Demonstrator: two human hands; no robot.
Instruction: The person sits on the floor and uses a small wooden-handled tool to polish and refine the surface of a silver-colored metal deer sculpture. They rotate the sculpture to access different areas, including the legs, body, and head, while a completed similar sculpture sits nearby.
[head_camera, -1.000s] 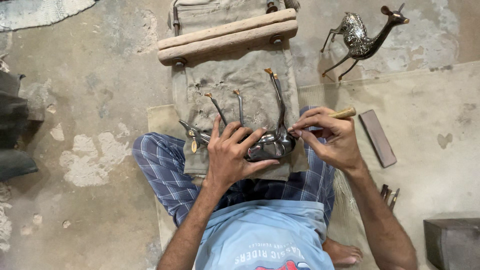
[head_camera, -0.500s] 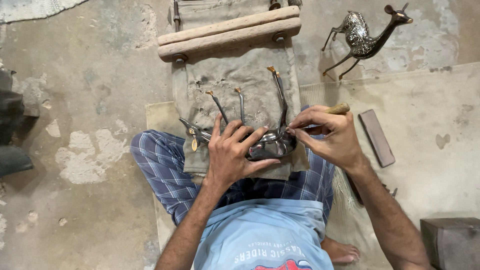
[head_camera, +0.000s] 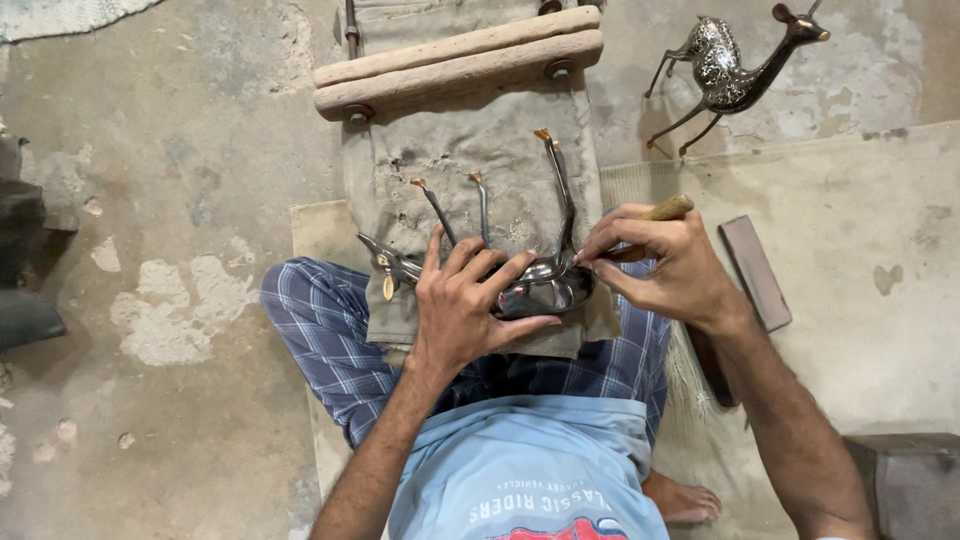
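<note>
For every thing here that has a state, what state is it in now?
Left hand: pressing the dark metal deer down on the cloth.
Metal deer: on its back, legs up.
Right hand: pinching a wooden-handled tool against the deer.
Finished deer figurine: lying on the floor, untouched.
Flat stone: lying by the right wrist.
</note>
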